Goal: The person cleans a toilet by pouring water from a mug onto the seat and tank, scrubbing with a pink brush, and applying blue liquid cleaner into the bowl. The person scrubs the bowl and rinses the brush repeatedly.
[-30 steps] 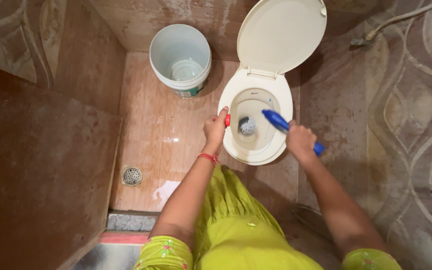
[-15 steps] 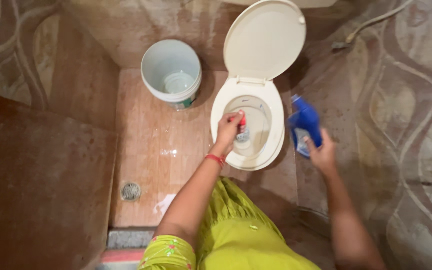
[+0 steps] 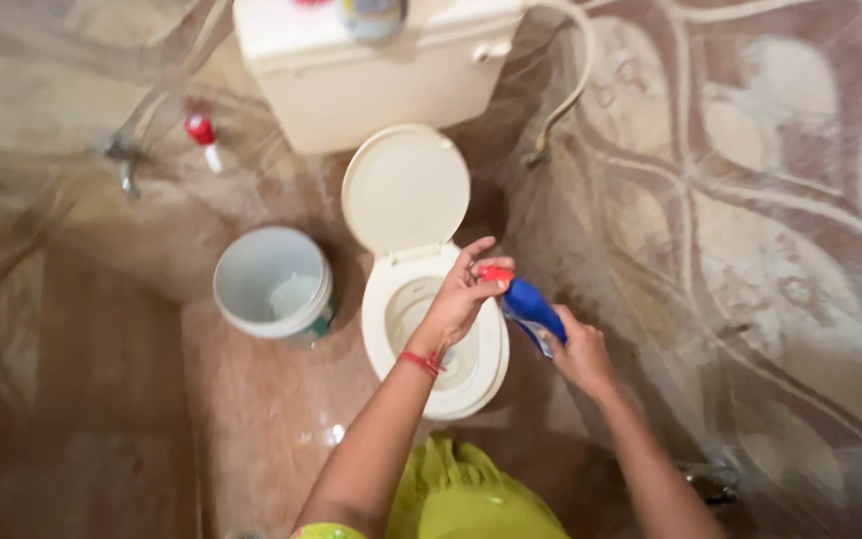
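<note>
- Head view, looking down: the left hand [image 3: 463, 295] has its fingertips pinched on the red cap [image 3: 496, 272], the other fingers spread loosely above it.
- The right hand [image 3: 581, 351] is wrapped round the lower end of the blue bottle [image 3: 533, 311], holding it tilted with its neck toward the left hand, just over the right side of the toilet rim.
- Cap and bottle neck meet at the left fingertips; whether the cap is seated or only touching cannot be told, so the capping looks under way rather than finished.
- Below the hands, the toilet [image 3: 391, 329] stands with its lid [image 3: 406, 187] raised against the cistern [image 3: 371, 75]; the bowl is mostly hidden by the left arm.
- A white bucket [image 3: 271, 282] stands on the floor just left of the toilet.
- A tap [image 3: 124, 160] and a small red-topped object [image 3: 202, 135] sit by the left wall, well apart from the hands.
</note>
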